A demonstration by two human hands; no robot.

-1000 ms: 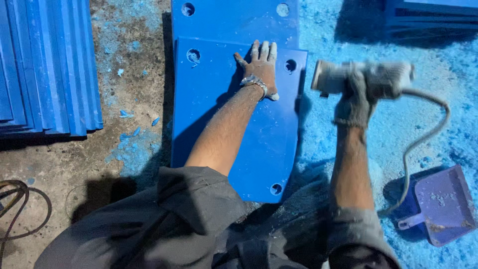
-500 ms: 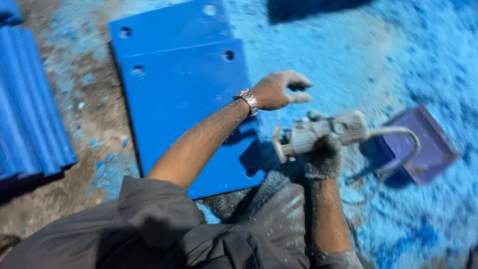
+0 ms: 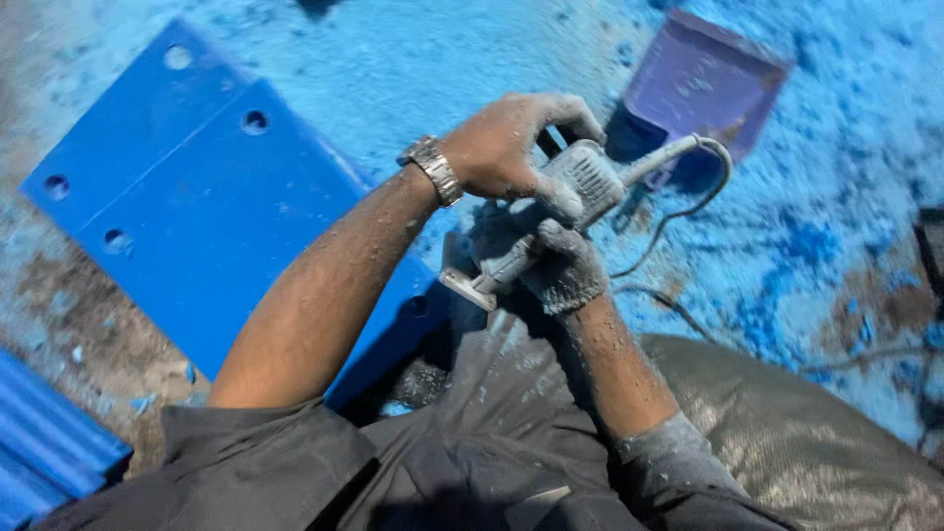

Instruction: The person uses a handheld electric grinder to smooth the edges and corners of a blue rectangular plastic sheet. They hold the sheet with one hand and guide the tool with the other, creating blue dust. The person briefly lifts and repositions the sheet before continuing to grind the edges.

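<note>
A dust-covered grey power tool with a cord hangs over my lap. My left hand, with a metal watch on its wrist, grips the tool's body from above. My right hand, in a dusty grey glove, holds the tool's lower end from below. A blue plastic slab with round holes lies on the ground to the left, on top of another blue slab, partly hidden by my left forearm.
A purple dustpan sits on the ground beyond the tool. Blue shavings cover the ground at the right. A stack of blue slabs lies at the lower left. My grey trousers fill the bottom.
My left hand has left the blue slab and come across onto the power tool, which my right hand has drawn in close. The view has swung to the right.
</note>
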